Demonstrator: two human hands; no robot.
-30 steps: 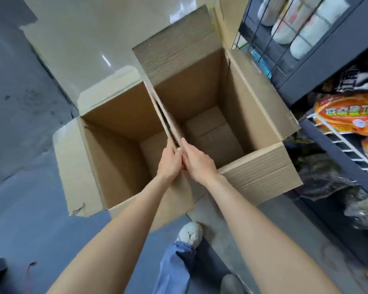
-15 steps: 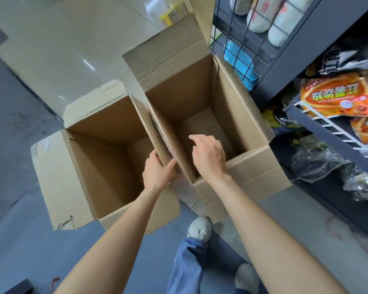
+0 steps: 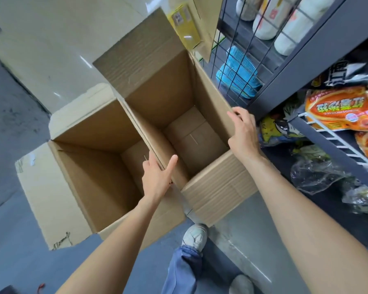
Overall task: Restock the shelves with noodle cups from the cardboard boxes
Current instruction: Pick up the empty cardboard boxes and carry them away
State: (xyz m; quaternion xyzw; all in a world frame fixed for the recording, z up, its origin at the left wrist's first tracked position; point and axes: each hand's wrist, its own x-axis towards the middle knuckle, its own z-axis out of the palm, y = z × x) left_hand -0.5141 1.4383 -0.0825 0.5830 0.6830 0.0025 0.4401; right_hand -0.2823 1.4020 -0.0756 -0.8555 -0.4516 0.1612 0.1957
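Observation:
Two open cardboard boxes stand side by side on the floor, and I see only bare cardboard bottoms in both. My left hand (image 3: 157,177) rests on the left wall of the right box (image 3: 219,196), where it meets the left box (image 3: 51,200); its thumb and fingers are straight. My right hand (image 3: 242,134) grips the top edge of the right box's right wall, fingers curled over it. Noodle cups (image 3: 293,28) lie on the upper shelf behind a wire grid.
A dark shelving unit (image 3: 289,81) stands on the right, holding orange snack bags (image 3: 340,109), a blue packet (image 3: 238,73) and clear plastic bags. A yellow carton (image 3: 185,28) lies beyond the boxes. My shoe (image 3: 194,236) stands just in front of the right box.
My right hand moved from the shared middle wall across the right box to its right wall and took hold of the edge. My left hand stayed at the middle wall and straightened.

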